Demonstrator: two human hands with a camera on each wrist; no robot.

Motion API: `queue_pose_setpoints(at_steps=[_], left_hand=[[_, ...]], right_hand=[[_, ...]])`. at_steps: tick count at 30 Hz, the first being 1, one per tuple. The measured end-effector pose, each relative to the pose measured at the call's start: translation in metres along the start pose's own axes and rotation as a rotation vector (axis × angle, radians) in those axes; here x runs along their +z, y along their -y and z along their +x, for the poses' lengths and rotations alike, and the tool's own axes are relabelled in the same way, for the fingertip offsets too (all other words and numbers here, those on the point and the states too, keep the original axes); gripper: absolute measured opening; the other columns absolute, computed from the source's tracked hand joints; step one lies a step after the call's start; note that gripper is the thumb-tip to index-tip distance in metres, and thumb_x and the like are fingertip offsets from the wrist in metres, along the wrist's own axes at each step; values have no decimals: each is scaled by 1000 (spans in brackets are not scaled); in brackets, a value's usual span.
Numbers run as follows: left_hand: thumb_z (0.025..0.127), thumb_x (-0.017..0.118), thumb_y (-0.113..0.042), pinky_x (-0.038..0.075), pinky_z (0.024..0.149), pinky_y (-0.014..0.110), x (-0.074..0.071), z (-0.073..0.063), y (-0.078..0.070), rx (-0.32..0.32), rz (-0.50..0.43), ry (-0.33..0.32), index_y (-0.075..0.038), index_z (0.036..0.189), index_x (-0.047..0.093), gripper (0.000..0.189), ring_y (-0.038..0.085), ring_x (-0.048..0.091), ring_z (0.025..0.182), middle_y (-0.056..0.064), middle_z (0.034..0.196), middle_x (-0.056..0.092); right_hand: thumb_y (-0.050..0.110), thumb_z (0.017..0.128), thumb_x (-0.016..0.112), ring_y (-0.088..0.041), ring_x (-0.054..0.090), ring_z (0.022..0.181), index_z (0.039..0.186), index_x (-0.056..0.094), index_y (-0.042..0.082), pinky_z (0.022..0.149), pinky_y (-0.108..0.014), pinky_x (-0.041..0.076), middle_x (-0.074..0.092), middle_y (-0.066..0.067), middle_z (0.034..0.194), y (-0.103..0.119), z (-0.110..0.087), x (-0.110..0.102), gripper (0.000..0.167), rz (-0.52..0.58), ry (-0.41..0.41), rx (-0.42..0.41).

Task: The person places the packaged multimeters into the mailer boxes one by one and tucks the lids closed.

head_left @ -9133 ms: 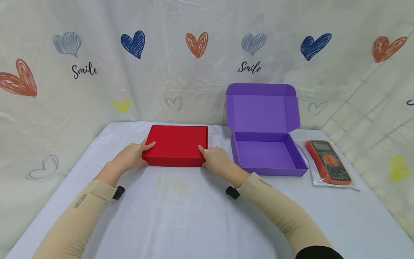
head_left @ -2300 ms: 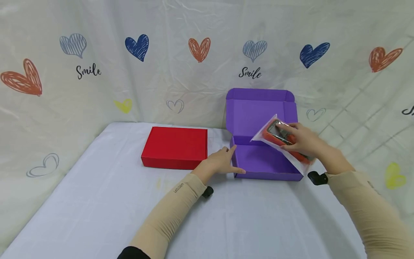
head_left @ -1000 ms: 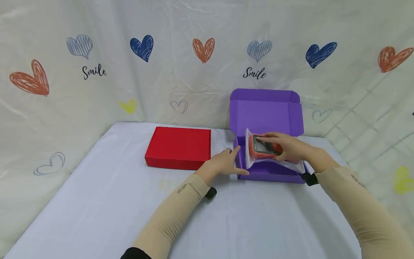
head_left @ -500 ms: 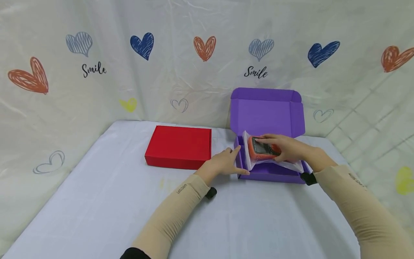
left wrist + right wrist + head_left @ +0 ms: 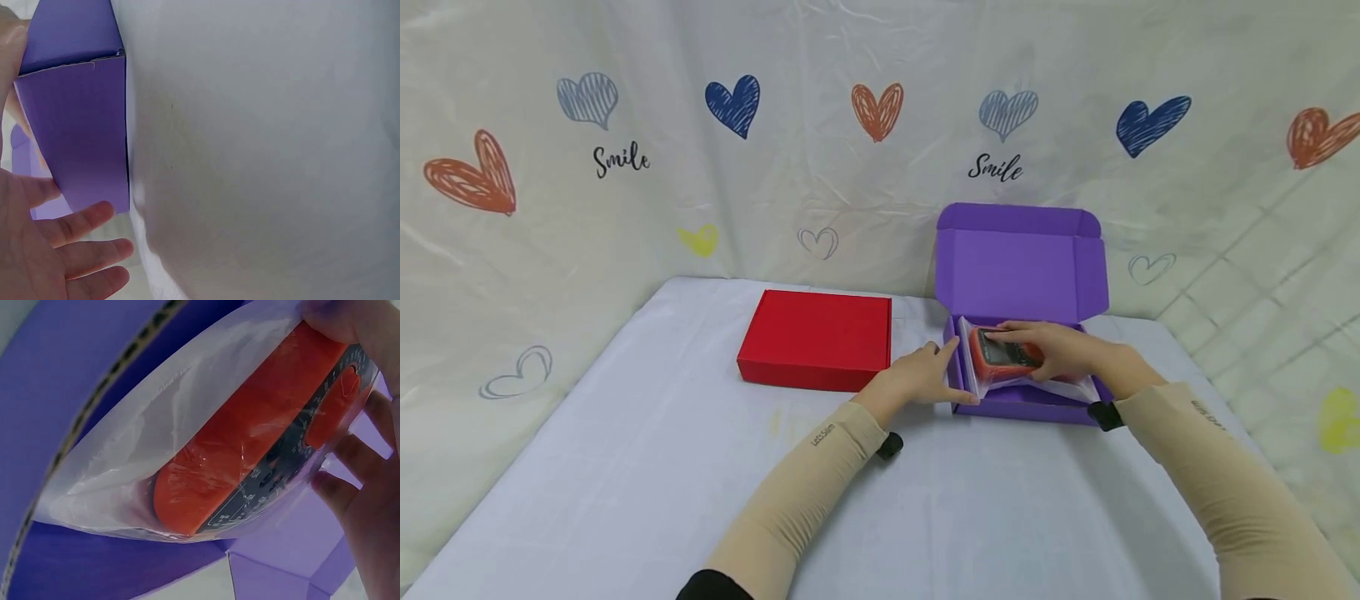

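A bagged orange-and-black multimeter [image 5: 1000, 352] lies crosswise within the opened purple box [image 5: 1022, 258], its screen end toward the left wall. My right hand [image 5: 1060, 350] grips it from above, thumb on the near side and fingers on the far side. In the right wrist view the multimeter [image 5: 250, 444] shows its dial and orange casing through the clear plastic bag [image 5: 144, 444]. My left hand [image 5: 913, 379] rests at the box's left wall with fingers spread. In the left wrist view its fingers [image 5: 87, 222] are straight beside the purple box [image 5: 81, 137].
A closed red box [image 5: 816, 337] lies on the white-covered table [image 5: 850, 500], left of the left hand. The purple box's raised lid stands near the printed backdrop [image 5: 880, 183] at the table's back edge.
From the table's right side, my right hand has carried the multimeter into the purple box and lowered it slightly further just now. My left hand has left the red box for the purple one.
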State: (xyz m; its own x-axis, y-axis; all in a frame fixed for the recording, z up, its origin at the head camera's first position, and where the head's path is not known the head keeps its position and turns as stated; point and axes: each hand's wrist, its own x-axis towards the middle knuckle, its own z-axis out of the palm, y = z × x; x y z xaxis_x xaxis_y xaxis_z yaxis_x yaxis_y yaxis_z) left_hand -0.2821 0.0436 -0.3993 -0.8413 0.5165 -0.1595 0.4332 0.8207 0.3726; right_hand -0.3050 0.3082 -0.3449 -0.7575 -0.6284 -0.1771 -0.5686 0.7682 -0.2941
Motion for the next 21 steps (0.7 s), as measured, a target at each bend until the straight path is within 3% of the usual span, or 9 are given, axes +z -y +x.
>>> queue_pose_setpoints(at_steps=[21], left_hand=[[83, 66, -76, 49, 104, 42, -2, -3, -1, 12, -17, -7, -24, 167, 7, 115, 27, 52, 133, 16, 154, 42]], right_hand=[[0, 83, 82, -55, 41, 135, 156, 45, 14, 101, -68, 43, 33, -27, 160, -5, 11, 9, 83, 34, 38, 12]])
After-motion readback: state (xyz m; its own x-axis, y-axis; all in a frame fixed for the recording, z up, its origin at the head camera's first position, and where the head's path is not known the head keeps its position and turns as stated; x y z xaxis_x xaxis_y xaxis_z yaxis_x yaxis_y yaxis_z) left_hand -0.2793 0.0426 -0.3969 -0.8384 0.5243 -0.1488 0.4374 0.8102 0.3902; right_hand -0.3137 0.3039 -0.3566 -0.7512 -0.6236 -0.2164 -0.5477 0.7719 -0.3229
